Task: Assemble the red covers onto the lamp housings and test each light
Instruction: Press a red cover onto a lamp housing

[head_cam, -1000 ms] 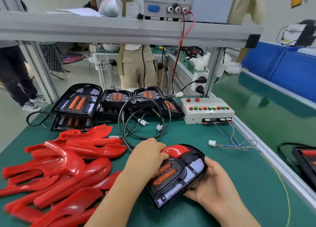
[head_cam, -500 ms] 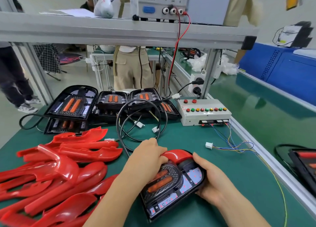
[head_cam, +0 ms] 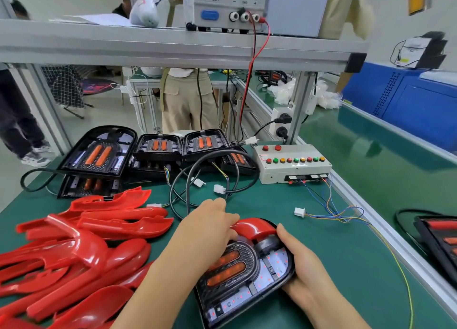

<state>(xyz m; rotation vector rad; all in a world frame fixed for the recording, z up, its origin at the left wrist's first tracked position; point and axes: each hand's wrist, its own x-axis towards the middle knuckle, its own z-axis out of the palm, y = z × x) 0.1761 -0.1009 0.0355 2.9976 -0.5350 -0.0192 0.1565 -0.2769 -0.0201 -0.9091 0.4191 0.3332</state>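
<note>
the left hand (head_cam: 207, 229) has its fingers (head_cam: 230, 219) curled down onto one end of a red cover (head_cam: 257, 226), pressing it onto the rounded top of the lamp housing (head_cam: 247, 279). the right hand (head_cam: 299, 262) grips the housing's right edge, with the thumb up beside the cover's other end and the remaining fingers wrapped under the rim. the housing lies tilted on the worktop (head_cam: 346, 266), directly under both sets of fingers.

the task looks far from finished. this cover sits over the top arc only and does not look seated yet. small red dots show on the pale panels below it, but i cannot tell whether the lamp is powered.

left of the left fingers lies a big loose pile of red covers (head_cam: 74, 249), so many remain to fit. beyond the fingers a stack of bare housings (head_cam: 99, 153) waits, with black cables looped in front. well to the right of the right fingers, at the edge of view, one lamp (head_cam: 440, 239) seems to carry red parts and is perhaps finished.

beyond and right of the fingers stands a test box (head_cam: 291, 162) with coloured buttons. its thin wires end in a free white connector (head_cam: 298, 212), apart from both hands.

the worktop is a green mat with an aluminium rail. a shelf (head_cam: 173, 46) above holds a power supply (head_cam: 230, 4), and other people stand in the workshop behind.
</note>
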